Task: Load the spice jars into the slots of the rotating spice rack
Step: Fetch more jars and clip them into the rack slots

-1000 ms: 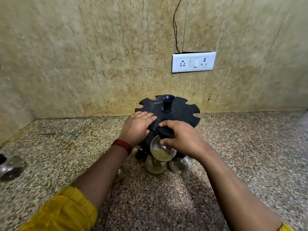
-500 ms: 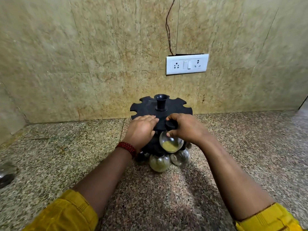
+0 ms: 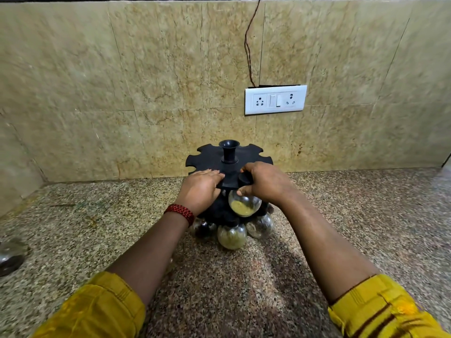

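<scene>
Here, the right hand pinches a round glass jar by its neck, thumb below and fingers curled over the black cap, at the near rim of the rack's top disc. The jar hangs upright at the disc's edge, its belly part filled with yellow-green powder; whether the neck sits fully in a slot cannot be told, as the fingers hide it. The left hand lies flat on the disc just beside it, palm down, fingers together and extended, gripping nothing. A red bracelet circles that wrist.

Below the disc, on the rack's lower tier, three more jars show: one with greenish powder at the front, a clearer one to its right, and a dark one partly hidden behind the left forearm. The disc's far notches stand unfilled around the central post.

The rack stands on a speckled stone counter close to a tiled wall. A white socket plate is fixed to the wall above and right, a thin wire running up from it. At the far left edge, a blurred glass object lies on the counter. Yellow sleeves cover both upper forearms.
</scene>
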